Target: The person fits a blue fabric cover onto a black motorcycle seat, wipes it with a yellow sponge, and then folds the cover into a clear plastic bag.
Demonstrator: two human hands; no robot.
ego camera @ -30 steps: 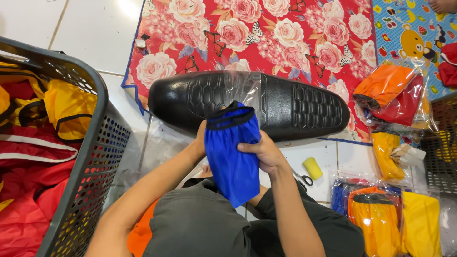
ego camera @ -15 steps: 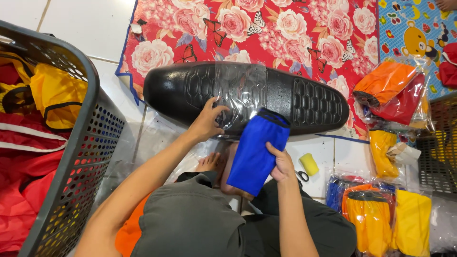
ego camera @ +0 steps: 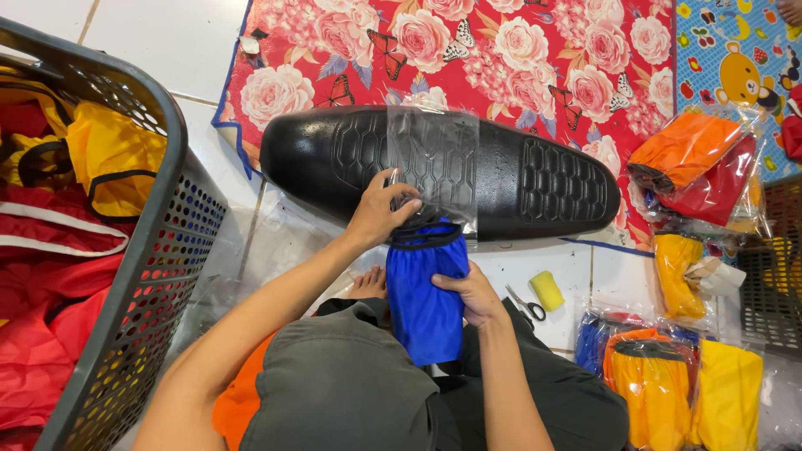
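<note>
Bagging step: left hand point(ego camera: 380, 213) pinches clear plastic bag point(ego camera: 434, 167) mouth over black seat point(ego camera: 434, 171), right hand point(ego camera: 468, 292) clasps blue folded cover point(ego camera: 426, 292); keep mouth wide, feed straight

Upright blue cover point(ego camera: 426, 288), clear bag point(ego camera: 434, 167)

Single head-worn camera, looking steeply down at close range over the wearer's lap; black motorcycle seat point(ego camera: 443, 171) lies ahead, grey laundry basket point(ego camera: 159, 276) at left edge.
</note>
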